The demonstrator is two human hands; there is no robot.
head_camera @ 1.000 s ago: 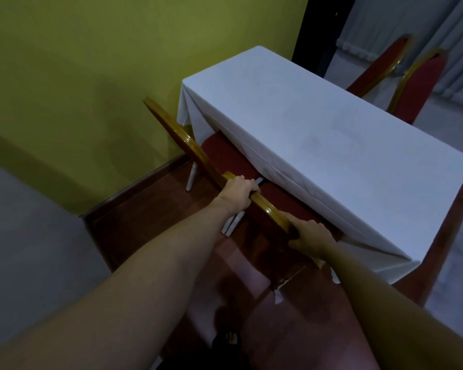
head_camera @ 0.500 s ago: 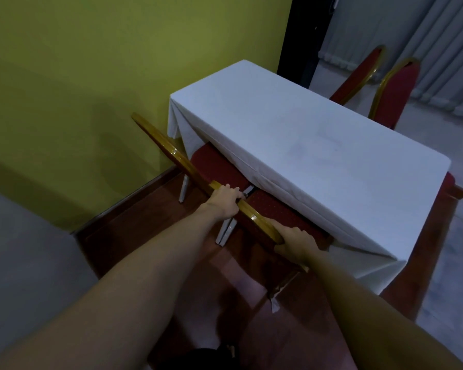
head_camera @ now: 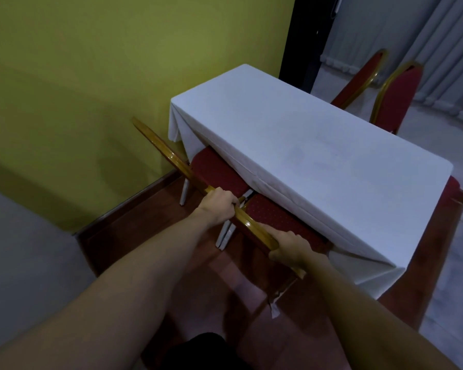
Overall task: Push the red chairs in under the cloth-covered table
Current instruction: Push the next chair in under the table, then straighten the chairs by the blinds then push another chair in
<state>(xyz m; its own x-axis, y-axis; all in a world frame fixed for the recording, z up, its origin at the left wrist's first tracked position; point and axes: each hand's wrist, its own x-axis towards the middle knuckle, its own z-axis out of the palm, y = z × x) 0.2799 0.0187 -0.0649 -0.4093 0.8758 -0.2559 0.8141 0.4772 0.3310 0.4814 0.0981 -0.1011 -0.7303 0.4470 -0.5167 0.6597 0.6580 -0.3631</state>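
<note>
Gripping the stiff gold backrests of two red chairs [head_camera: 273,217], left hand [head_camera: 219,206] at 10 o'clock of right hand [head_camera: 292,249], suits pushing.

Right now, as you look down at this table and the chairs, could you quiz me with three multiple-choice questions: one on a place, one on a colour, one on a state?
1. Where do the two near red padded seats sit?
A. Partly under the white tablecloth
B. On top of it
C. Against the curtains

2. What colour is the wall beside the table?
A. Blue
B. Yellow-green
C. Pink

3. What are both hands doing?
A. Hanging free
B. Lifting the cloth
C. Gripping the chairs' gold-framed backs

Answers:
A, the cloth's edge overlaps the seats.
B, the wall is yellow-green.
C, the left hand and right hand close on the gold frames.
</note>
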